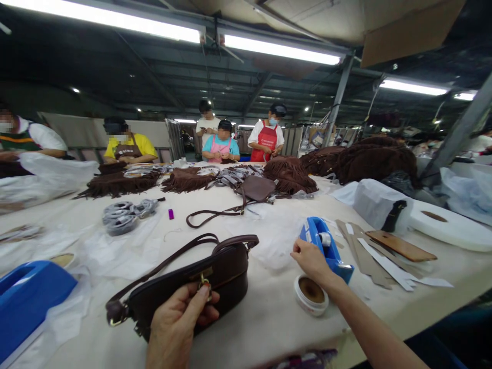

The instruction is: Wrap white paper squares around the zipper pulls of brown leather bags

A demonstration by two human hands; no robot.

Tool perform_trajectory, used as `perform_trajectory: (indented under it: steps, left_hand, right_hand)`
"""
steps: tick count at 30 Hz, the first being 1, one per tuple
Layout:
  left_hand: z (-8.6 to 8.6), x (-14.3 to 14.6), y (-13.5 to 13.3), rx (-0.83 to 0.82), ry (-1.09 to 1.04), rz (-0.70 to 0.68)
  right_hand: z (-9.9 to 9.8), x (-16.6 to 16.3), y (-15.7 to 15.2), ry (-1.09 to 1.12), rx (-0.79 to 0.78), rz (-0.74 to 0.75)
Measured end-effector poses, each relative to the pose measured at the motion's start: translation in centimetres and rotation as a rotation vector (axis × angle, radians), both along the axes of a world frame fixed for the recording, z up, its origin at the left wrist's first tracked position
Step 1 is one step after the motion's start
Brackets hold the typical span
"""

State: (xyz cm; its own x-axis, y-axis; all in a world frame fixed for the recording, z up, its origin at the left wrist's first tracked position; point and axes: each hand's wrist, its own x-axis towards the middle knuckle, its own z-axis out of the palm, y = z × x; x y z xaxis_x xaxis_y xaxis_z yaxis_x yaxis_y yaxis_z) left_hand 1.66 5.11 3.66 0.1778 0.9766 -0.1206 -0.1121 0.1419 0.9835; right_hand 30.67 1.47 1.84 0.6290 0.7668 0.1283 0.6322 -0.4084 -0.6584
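Note:
A dark brown handbag (226, 277) with a long strap stands tilted on the table in front of me. My left hand (182, 312) is at its front, thumb and fingers closed on a small gold-coloured metal clasp (204, 283). Whether the clasp is joined to the bag cannot be made out. My right hand (313, 259) is beside a blue tape dispenser (325, 238), fingers curled together. What those fingers hold, if anything, is hidden. Just below the right wrist sits a round white tub (310, 295) with brown contents.
A second brown bag (257, 188) lies beyond, near bundled grey-wrapped straps (123, 215) and fringed brown pieces (188, 179). A phone (402, 245) rests on card strips at right, near a large white roll (449, 223). Another blue dispenser (34, 302) stands left. Several people work across the table.

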Motion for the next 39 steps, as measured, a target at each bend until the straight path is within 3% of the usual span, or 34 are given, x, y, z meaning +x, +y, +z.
perform_trajectory:
  steps: [4,7,10,14,17,21,39]
  left_hand:
    - [0.3,0.1,-0.1,-0.045,-0.024,-0.024]
    - [0.4,0.3,0.0,-0.11,-0.073,-0.029]
    - [0.6,0.3,0.2,-0.178,-0.14,-0.053]
    - [0.9,0.1,0.3,-0.192,-0.183,-0.094]
    - [1.1,0.0,0.4,-0.182,-0.218,-0.103]
    - [1.1,0.0,0.4,-0.184,-0.237,-0.092]
    - [0.8,0.1,0.2,-0.107,-0.187,-0.097]
  right_hand:
    - [0.5,-4.4,-3.7,0.189,0.132,0.076]
    - [0.2,-9.1,-4.9,0.689,0.307,0.216]
    - [-0.5,-13.2,-4.4,0.971,0.31,0.345]
    - [-1.5,-16.0,-2.4,0.861,0.308,0.431]
    - [-2.2,-16.7,-1.2,0.753,0.364,0.455]
    - [-2.4,-16.9,-0.7,0.741,0.329,0.438]
    - [-0.3,-17.1,-0.4,0.846,0.235,0.458]
